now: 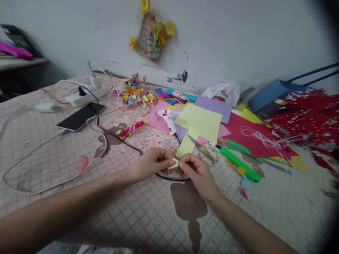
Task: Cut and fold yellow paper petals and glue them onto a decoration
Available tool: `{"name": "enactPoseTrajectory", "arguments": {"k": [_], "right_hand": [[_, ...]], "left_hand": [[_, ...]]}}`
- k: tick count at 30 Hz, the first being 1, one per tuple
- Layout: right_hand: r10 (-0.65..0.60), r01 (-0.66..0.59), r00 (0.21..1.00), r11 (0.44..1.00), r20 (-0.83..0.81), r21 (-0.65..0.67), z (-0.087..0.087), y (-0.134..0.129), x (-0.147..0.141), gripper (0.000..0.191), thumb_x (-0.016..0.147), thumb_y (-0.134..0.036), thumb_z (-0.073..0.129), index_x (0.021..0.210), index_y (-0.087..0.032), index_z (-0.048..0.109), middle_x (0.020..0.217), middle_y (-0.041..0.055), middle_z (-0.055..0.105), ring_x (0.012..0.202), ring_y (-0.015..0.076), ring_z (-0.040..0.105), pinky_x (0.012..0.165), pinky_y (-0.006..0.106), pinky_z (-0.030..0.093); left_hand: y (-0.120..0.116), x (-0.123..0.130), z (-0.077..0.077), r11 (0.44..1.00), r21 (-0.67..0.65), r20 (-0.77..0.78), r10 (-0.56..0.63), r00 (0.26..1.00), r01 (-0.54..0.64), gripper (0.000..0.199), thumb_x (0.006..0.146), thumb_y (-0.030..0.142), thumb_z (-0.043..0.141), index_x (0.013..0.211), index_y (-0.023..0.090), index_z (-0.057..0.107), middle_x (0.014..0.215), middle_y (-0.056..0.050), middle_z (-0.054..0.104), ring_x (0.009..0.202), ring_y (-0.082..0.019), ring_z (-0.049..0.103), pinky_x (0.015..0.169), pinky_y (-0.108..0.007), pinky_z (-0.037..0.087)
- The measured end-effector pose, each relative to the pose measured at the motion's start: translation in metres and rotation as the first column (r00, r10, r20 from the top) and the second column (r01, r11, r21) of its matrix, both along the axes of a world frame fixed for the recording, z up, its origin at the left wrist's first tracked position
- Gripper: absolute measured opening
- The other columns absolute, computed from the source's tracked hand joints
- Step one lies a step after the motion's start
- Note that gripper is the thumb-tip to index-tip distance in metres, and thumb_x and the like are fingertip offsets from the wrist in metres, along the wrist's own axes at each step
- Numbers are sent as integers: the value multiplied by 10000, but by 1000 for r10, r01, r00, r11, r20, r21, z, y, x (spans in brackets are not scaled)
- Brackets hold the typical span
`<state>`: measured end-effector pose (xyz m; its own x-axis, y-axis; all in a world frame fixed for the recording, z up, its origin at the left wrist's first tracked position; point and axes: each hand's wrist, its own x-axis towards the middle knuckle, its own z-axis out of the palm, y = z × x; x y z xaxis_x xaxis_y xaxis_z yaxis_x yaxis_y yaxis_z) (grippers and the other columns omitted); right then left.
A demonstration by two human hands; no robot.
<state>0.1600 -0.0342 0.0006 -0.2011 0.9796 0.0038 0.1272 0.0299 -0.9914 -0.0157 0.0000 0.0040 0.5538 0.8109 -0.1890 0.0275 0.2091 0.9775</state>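
Head view: your left hand (153,162) pinches one side of a small pale yellow paper piece (174,163) between thumb and fingers

And your right hand (197,173) pinches its other side, so the piece sits between your two hands, over the tabletop (127,222); your fingertips hide too much to tell how it is folded, if at all

What might spoil it for you? Pulling the sides apart too hard could tear so small a piece, and a slipping thumb could crumple it

If you dropped it, it might get lost: paper scraps (169,145), yellow ones among them, lie just beyond your hands

Mind the black cable (174,180) too. It passes close under your hands, and a wrist catching it could tug whatever it feeds

Past your fingers lies a pale yellow strip (186,145), with gold-handled scissors (203,149) partly over it, in the way of a reach forward

Behind them, your glue gun (169,121) rests on paper sheets; its nozzle may be hot, though you cannot tell by looking

Farther out, you have a phone (81,117) and power strip (87,98) on your left, a long green object (239,163) and tangled white string (278,143) on your right
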Motion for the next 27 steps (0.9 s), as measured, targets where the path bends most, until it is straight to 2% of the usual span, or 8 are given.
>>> {"name": "enactPoseTrajectory", "arguments": {"k": [11, 16, 20, 23, 27], "right_hand": [[-46, 38, 997, 993, 69, 113, 0, 0, -3, 87, 803, -246, 574, 769, -170, 550, 703, -6, 558, 634, 117, 516, 592, 230, 417], [-75, 68, 995, 990, 58, 123, 0, -2, -2, 101, 798, -250, 584, 750, -167, 549, 678, -11, 551, 625, 116, 519, 585, 227, 425], [-48, 46, 999, 992, 15, 113, 1, -4, -5, 84, 809, -255, 568, 800, -173, 551, 722, 1, 570, 657, 131, 561, 623, 252, 463], [-55, 46, 997, 984, 46, 172, 2, -5, -7, 68, 811, -243, 566, 829, -178, 563, 773, 15, 578, 697, 140, 573, 657, 265, 473], [-101, 71, 989, 963, 104, 259, 1, -5, -7, 50, 818, -229, 556, 815, -183, 576, 773, 19, 582, 707, 138, 562, 649, 253, 467]], "left_hand": [[-3, 3, 3, 995, -98, 46, 16, 999, -11, 263, 691, 348, 671, 703, 105, 573, 601, 11, 602, 523, -61, 535, 551, -187, 453], [-5, 4, 1, 998, -59, 46, 22, 999, -19, 276, 668, 351, 696, 696, 105, 576, 607, 10, 606, 533, -70, 548, 542, -193, 455], [-6, 3, 4, 989, -147, 64, -14, 998, 23, 266, 684, 349, 687, 692, 107, 576, 649, -7, 642, 567, -81, 587, 587, -209, 480], [-6, 3, 6, 981, -192, 72, -13, 997, 26, 242, 686, 324, 691, 709, 106, 588, 667, -11, 654, 586, -81, 601, 608, -208, 487], [-6, 3, 5, 984, -180, 84, 2, 996, 14, 244, 695, 334, 680, 714, 107, 594, 658, -13, 656, 578, -83, 601, 626, -224, 495]]}}
